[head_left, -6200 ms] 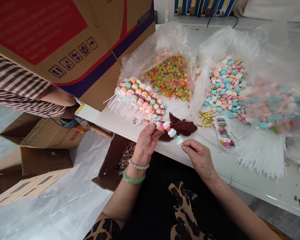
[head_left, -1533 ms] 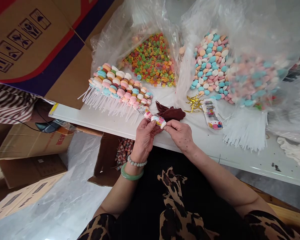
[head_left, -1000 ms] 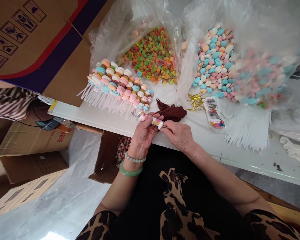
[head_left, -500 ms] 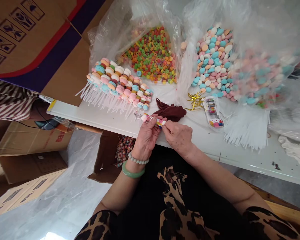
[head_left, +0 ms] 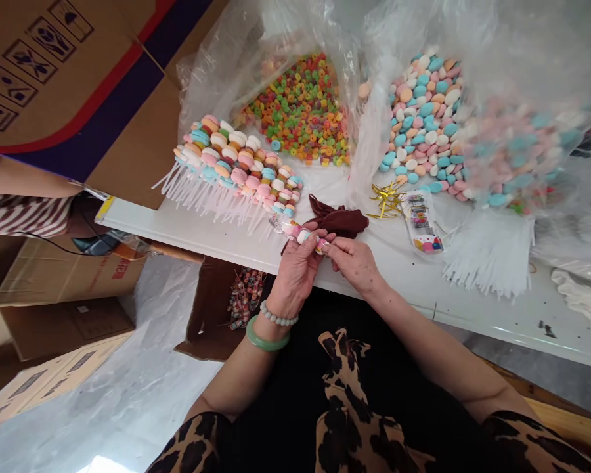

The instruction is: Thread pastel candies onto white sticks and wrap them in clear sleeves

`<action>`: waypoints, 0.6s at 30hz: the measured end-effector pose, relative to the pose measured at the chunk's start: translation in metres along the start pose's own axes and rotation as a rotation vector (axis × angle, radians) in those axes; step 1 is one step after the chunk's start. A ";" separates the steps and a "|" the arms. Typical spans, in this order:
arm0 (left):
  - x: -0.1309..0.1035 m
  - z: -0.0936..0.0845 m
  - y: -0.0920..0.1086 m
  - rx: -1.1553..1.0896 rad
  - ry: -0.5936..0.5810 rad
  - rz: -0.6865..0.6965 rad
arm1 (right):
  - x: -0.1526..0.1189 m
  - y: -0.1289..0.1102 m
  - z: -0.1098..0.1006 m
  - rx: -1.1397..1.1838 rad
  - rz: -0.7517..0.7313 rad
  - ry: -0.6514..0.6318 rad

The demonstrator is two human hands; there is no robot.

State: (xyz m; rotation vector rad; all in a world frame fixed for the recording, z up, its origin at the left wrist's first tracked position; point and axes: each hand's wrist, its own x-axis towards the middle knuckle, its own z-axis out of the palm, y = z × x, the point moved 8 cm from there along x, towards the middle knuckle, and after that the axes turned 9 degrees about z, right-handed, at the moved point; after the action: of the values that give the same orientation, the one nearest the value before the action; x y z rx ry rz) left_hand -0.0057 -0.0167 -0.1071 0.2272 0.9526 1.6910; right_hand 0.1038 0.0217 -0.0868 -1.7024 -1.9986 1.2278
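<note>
My left hand is closed around a candy skewer in a small clear printed wrapper, tilted over the table's front edge. My right hand pinches the wrapper's lower right end; its fingertips partly hide what they grip. Just behind my hands lies a crumpled dark brown cloth. Gold twist ties and a stack of flat printed wrappers lie to the right. On the left, finished candy skewers rest in a pile, their white sticks pointing toward me.
Plastic bags hold colourful gummy rings and pastel candies at the back. White sticks lie at right. Below the table, an open carton holds wrapped skewers. A large cardboard box stands left; a person's arm shows beside it.
More of the wrapped skewer shows above my left hand. My right hand has turned from a closed fist into a pinch with the fingers reaching further left. The view has shifted slightly.
</note>
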 end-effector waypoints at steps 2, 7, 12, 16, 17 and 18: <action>-0.002 0.001 -0.002 0.018 -0.003 0.017 | 0.000 0.000 0.000 -0.101 0.026 0.077; -0.002 0.003 -0.014 0.028 -0.009 0.009 | -0.005 -0.015 -0.003 -0.303 -0.046 0.284; 0.005 -0.001 -0.010 0.007 0.010 -0.016 | -0.002 -0.008 0.003 0.114 -0.140 0.012; 0.008 -0.004 -0.006 -0.013 0.018 -0.020 | -0.004 0.001 0.004 0.093 -0.106 0.023; 0.008 -0.003 -0.007 -0.020 0.015 -0.017 | -0.005 0.000 0.004 0.056 -0.107 0.068; 0.007 -0.002 -0.009 -0.025 0.015 -0.007 | -0.006 -0.002 0.006 0.028 -0.118 0.104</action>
State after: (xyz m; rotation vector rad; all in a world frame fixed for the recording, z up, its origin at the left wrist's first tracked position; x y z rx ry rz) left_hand -0.0035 -0.0111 -0.1168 0.1941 0.9420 1.6992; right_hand 0.1003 0.0140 -0.0867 -1.5774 -1.9806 1.0998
